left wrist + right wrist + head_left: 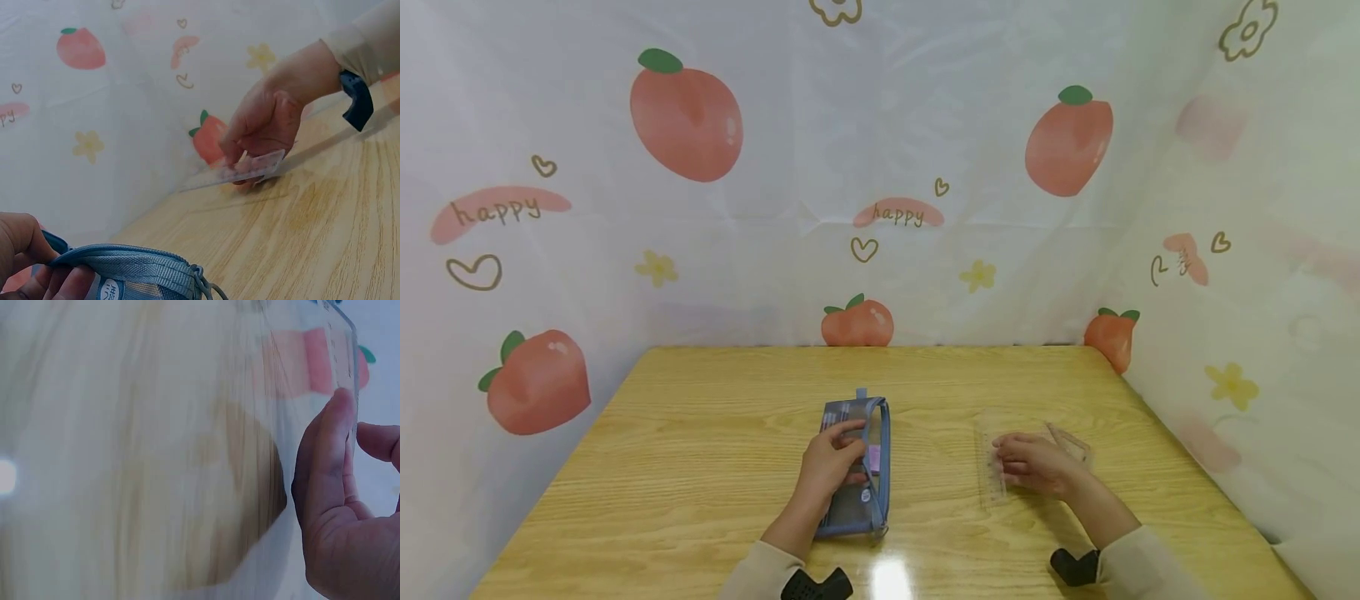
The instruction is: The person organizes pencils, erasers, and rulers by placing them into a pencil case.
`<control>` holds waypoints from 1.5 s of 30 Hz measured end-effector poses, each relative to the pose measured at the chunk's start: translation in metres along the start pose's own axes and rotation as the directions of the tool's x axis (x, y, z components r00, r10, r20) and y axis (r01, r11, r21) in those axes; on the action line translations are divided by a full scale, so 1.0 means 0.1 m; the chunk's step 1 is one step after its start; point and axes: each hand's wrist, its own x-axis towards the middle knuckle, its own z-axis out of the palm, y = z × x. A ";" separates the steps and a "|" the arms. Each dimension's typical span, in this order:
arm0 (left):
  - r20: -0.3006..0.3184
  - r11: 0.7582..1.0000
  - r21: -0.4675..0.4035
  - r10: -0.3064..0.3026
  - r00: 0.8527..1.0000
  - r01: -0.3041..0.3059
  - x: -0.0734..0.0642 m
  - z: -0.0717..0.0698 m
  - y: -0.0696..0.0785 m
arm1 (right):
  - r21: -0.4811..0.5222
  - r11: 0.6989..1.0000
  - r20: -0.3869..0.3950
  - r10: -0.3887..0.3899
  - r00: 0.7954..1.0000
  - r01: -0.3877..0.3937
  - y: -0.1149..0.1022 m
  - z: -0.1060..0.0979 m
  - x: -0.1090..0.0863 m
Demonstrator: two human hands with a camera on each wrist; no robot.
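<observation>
Holding the pouch (850,512) by its open rim with the left hand (829,460), fingers and thumb curled into a pinch. Resting, pouch and all, on the table (700,417), about midway between the left and right edges, with one end toward the far edge. Through the unzipped mouth, showing a purple thing (875,460). Over toward the right edge, pinching a clear ruler (991,477) between thumb and fingers of the right hand (1033,464); apparently lifted just above the table, well apart from the pouch. Just beyond that hand, nearer the right edge, a clear triangle (1069,437); cannot tell whether held too or lying loose. Done, judging by this much: opening the pouch, taking up the ruler. Left undone: zipping the mouth shut. Probably at a middle stage, with ruler and triangle both outside; cannot tell whether packing or unpacking.
</observation>
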 end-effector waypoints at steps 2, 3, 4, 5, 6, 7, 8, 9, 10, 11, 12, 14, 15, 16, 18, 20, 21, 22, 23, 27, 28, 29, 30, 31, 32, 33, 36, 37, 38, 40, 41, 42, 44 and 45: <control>0.001 1.000 -0.001 0.001 1.000 -0.001 0.00 0.00 0.00 | 0.009 1.000 0.034 -0.005 0.999 0.005 0.01 0.07 0.03; 0.001 1.000 -0.001 0.001 1.000 -0.001 0.00 0.00 0.00 | 0.017 1.000 0.052 -0.007 0.999 0.006 0.01 0.10 0.05; 0.002 1.000 -0.002 0.001 1.000 -0.001 0.00 0.00 0.00 | 0.030 1.000 0.071 -0.009 0.997 0.007 0.01 0.14 0.07; 0.002 1.000 -0.001 0.003 1.000 -0.003 0.00 -0.01 0.00 | 0.036 0.999 0.086 -0.011 0.996 0.008 0.00 0.18 0.08; 0.001 1.000 0.000 0.003 1.000 -0.003 0.00 -0.01 0.00 | 0.039 0.999 0.092 -0.011 0.996 0.008 0.00 0.21 0.10; 0.002 1.000 0.001 0.005 1.000 -0.005 0.00 -0.01 0.00 | 0.038 0.999 0.095 -0.012 0.995 0.009 0.00 0.25 0.12; 0.001 1.000 0.003 0.005 1.000 -0.005 0.00 -0.01 0.00 | 0.034 0.999 0.099 -0.014 0.995 0.011 0.00 0.29 0.14; 0.000 1.000 0.005 0.004 1.000 -0.004 0.00 -0.01 0.00 | 0.033 0.999 0.105 -0.015 0.994 0.011 0.00 0.33 0.16; -0.001 1.000 0.006 0.002 1.000 -0.002 0.00 0.00 0.00 | 0.028 1.000 0.106 -0.017 0.994 0.014 0.00 0.37 0.18; -0.002 1.000 0.006 0.000 1.000 0.000 0.00 0.00 0.00 | 0.025 1.000 0.107 -0.017 0.994 0.014 0.00 0.40 0.20; -0.004 1.000 0.007 -0.002 1.000 0.002 0.00 0.00 0.00 | 0.023 1.000 0.107 -0.017 0.994 0.015 0.00 0.44 0.22; -0.007 1.000 0.008 -0.008 1.000 0.008 -0.01 0.00 0.01 | 0.020 1.000 0.103 -0.013 0.995 0.011 0.00 0.50 0.26; -0.008 1.000 0.008 -0.009 1.000 0.009 -0.01 0.00 0.00 | 0.019 1.000 0.100 -0.011 0.995 0.009 0.00 0.54 0.28; -0.008 1.000 0.007 -0.010 1.000 0.010 -0.01 0.00 0.01 | 0.015 1.000 0.092 -0.010 0.996 0.008 0.00 0.57 0.30; -0.008 1.000 0.006 -0.005 1.000 0.005 -0.02 0.00 0.01 | 0.014 1.000 0.088 -0.005 0.996 0.003 0.01 0.63 0.34; -0.003 1.000 0.003 0.000 1.000 0.000 -0.02 0.00 0.01 | 0.008 1.000 0.085 -0.004 0.996 0.003 0.01 0.69 0.37; -0.002 1.000 0.002 0.003 1.000 -0.003 -0.02 0.00 0.01 | 0.009 1.000 0.087 -0.002 0.996 0.001 0.02 0.72 0.39; -0.001 1.000 0.002 0.004 1.000 -0.004 -0.02 0.00 0.01 | 0.007 1.000 0.091 -0.002 0.996 0.002 0.03 0.74 0.40; -0.001 1.000 0.001 0.003 1.000 -0.003 -0.02 0.00 0.01 | 0.008 1.000 0.095 -0.001 0.995 0.000 0.03 0.77 0.42; -0.002 1.000 0.002 -0.008 1.000 0.008 -0.02 0.00 0.01 | 0.008 1.000 0.099 0.004 0.995 -0.004 0.05 0.85 0.46; -0.004 1.000 0.003 -0.011 1.000 0.011 -0.02 0.00 0.01 | 0.007 1.000 0.099 0.004 0.995 -0.005 0.05 0.87 0.46; -0.002 1.000 0.004 -0.007 1.000 0.007 -0.02 0.00 0.00 | 0.009 1.000 0.096 0.007 0.995 -0.008 0.05 0.88 0.47; -0.001 1.000 0.004 -0.005 1.000 0.005 -0.02 0.00 0.00 | 0.011 1.000 0.095 0.007 0.995 -0.008 0.05 0.89 0.47; 0.000 1.000 0.004 -0.003 1.000 0.003 -0.02 0.00 0.00 | 0.013 1.000 0.096 0.010 0.995 -0.011 0.04 0.91 0.48; 0.001 1.000 0.004 0.000 1.000 0.000 -0.02 0.00 0.00 | 0.013 1.000 0.097 0.013 0.995 -0.014 0.04 0.92 0.48; 0.003 1.000 0.004 0.005 1.000 -0.005 -0.02 0.00 0.00 | 0.016 1.000 0.100 0.016 0.995 -0.018 0.04 0.94 0.48; 0.006 1.000 -0.002 0.014 1.000 -0.014 -0.01 0.00 0.00 | 0.018 1.000 0.109 0.020 0.994 -0.022 0.03 0.98 0.50; 0.005 1.000 -0.003 0.015 1.000 -0.015 -0.01 0.00 0.00 | 0.017 1.000 0.112 0.021 0.993 -0.023 0.03 0.99 0.50; 0.005 1.000 -0.005 0.014 1.000 -0.014 -0.01 0.01 0.00 | 0.013 1.000 0.113 0.021 0.993 -0.022 0.03 1.01 0.51; 0.004 1.000 -0.008 0.012 1.000 -0.012 -0.01 0.01 0.01 | 0.009 1.000 0.111 0.018 0.994 -0.019 0.03 1.04 0.52; 0.003 1.000 -0.008 0.012 1.000 -0.012 -0.01 0.01 0.01 | 0.008 1.000 0.108 0.015 0.994 -0.016 0.04 1.05 0.53; 0.003 1.000 -0.008 0.011 1.000 -0.011 -0.01 0.01 0.01 | 0.007 1.000 0.105 0.014 0.994 -0.014 0.04 1.07 0.54; 0.003 1.000 -0.004 0.013 1.000 -0.013 -0.01 0.01 0.01 | 0.005 1.000 0.098 0.010 0.995 -0.010 0.04 1.11 0.55; 0.004 1.000 -0.001 0.014 1.000 -0.014 -0.02 0.01 0.01 | 0.006 1.000 0.093 0.009 0.996 -0.009 0.04 1.12 0.56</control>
